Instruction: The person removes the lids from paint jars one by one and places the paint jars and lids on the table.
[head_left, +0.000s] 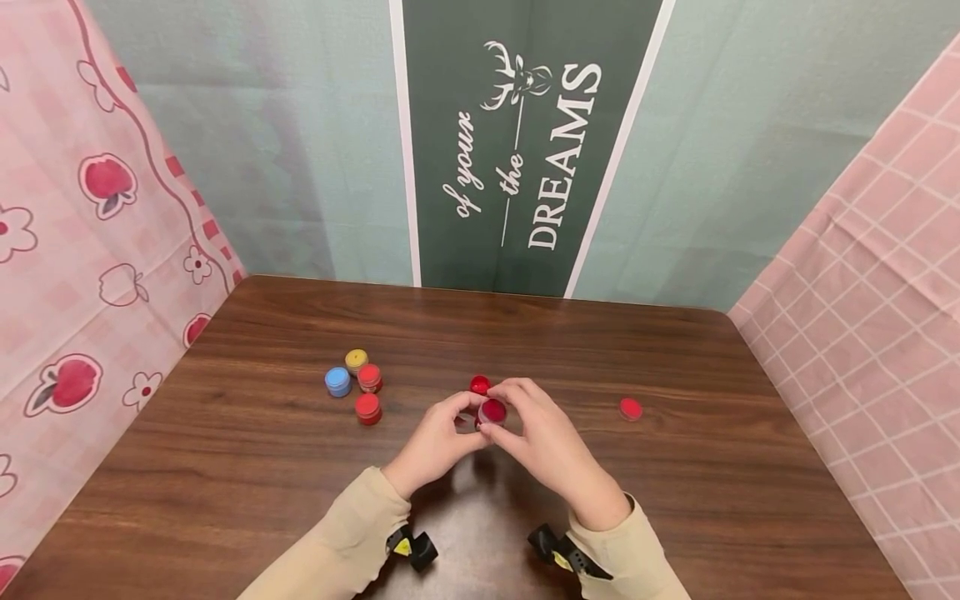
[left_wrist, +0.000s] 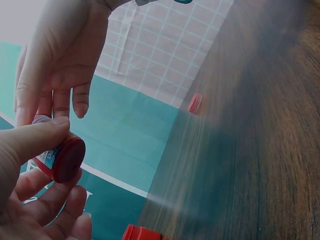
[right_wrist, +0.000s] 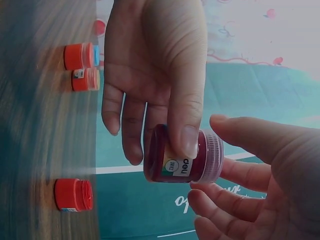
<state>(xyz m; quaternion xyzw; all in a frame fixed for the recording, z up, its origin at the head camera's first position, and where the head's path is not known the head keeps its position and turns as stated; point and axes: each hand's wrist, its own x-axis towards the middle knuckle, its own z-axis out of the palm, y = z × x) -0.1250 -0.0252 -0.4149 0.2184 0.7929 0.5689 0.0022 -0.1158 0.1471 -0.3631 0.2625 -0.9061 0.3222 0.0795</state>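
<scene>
A small dark red paint jar [right_wrist: 172,155] with a clear ribbed lid [right_wrist: 212,156] is held up between both hands, above the table. My left hand [head_left: 442,437] grips the jar's body, its thumb lying across the label in the right wrist view and the fingers curled underneath. My right hand [head_left: 551,442] pinches the lid end between thumb and fingers. In the left wrist view the jar's dark base [left_wrist: 69,161] faces the camera. Just behind the hands stands a bright red jar [head_left: 480,384] without a lid. A loose red lid [head_left: 631,408] lies to the right.
To the left on the brown table [head_left: 247,467] stand lidded jars: a yellow one [head_left: 356,360], a blue one [head_left: 337,382] and two red ones, the nearer red jar [head_left: 368,409] slightly apart. Curtains hang at the back and both sides.
</scene>
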